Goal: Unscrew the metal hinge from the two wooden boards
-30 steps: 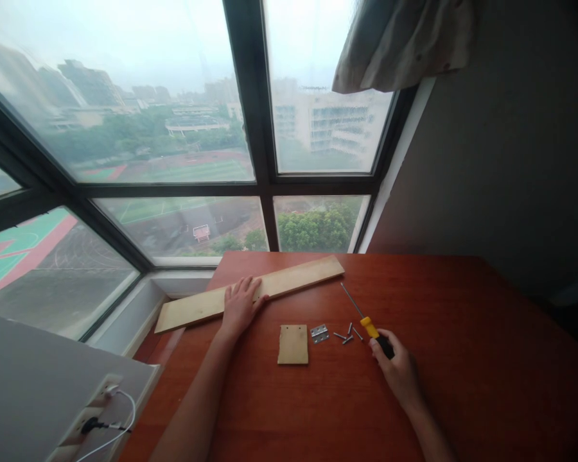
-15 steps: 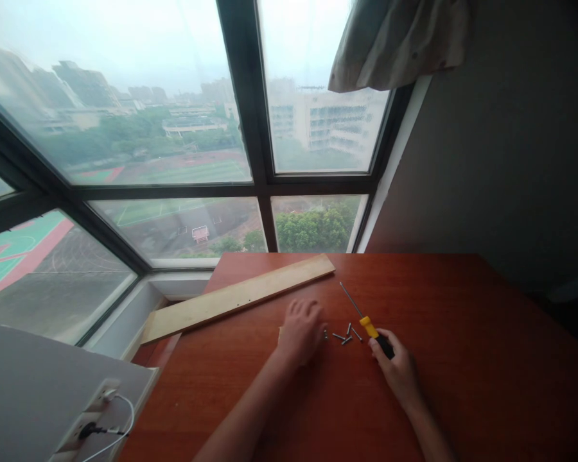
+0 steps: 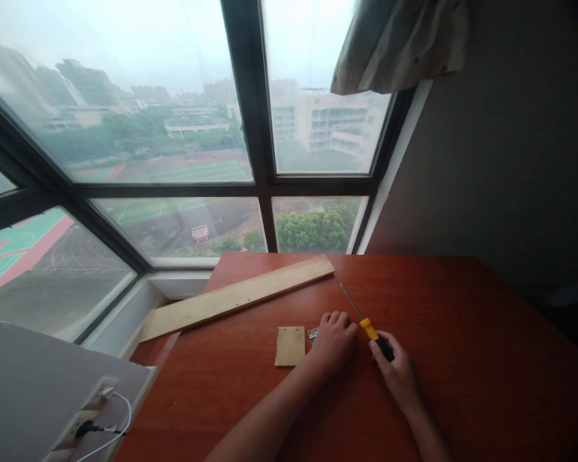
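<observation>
In my right hand (image 3: pixel 399 367) is a screwdriver (image 3: pixel 368 329) with a yellow and black handle, its thin shaft pointing up and left. My left hand (image 3: pixel 336 337) rests low over the table, palm down, with its fingers curled and the fingertips hidden. It covers the spot where several screws lay. A silver metal plate with holes (image 3: pixel 313 333) peeks out at its left side, partly hidden. Beside that lies a small wooden board (image 3: pixel 290 346) with two holes along its upper edge. Farther back, a long wooden plank (image 3: pixel 241 296) lies slantwise, with two small dark holes near its front edge.
Everything lies on a reddish-brown table (image 3: pixel 438 308). The plank's left end sticks out past the table's left edge. Windows (image 3: pixel 173 221) stand behind, with a curtain (image 3: pixel 399 48) hanging at upper right. A wall socket with plugs and a white cable (image 3: pixel 128 410) is at lower left.
My left hand has moved right, from above the small board to over the screws. The small board and part of the metal plate now show. My right hand with the screwdriver has barely moved.
</observation>
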The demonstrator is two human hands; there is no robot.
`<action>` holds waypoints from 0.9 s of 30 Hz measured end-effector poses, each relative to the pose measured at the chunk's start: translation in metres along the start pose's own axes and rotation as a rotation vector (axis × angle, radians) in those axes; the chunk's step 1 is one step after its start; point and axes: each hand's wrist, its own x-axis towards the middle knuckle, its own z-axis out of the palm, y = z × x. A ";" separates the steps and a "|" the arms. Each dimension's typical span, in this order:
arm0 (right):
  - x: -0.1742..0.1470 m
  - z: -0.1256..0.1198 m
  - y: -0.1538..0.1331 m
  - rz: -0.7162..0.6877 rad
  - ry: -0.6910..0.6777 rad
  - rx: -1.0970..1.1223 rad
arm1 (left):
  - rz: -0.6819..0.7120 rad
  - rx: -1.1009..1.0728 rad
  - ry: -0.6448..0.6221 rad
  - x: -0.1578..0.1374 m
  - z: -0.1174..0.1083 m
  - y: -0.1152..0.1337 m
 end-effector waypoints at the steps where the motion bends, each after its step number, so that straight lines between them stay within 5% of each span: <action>1: 0.000 0.000 0.001 0.008 -0.005 0.002 | -0.003 0.020 0.003 -0.001 -0.001 -0.002; 10: 0.001 0.001 0.002 0.021 -0.027 0.013 | -0.078 0.087 0.014 -0.028 -0.015 -0.046; 19: 0.001 0.001 -0.002 0.012 -0.029 -0.039 | -0.370 0.077 0.136 -0.077 -0.035 -0.115; 27: -0.004 0.019 -0.028 -0.055 -0.081 -0.138 | -0.374 0.023 0.133 -0.101 -0.046 -0.146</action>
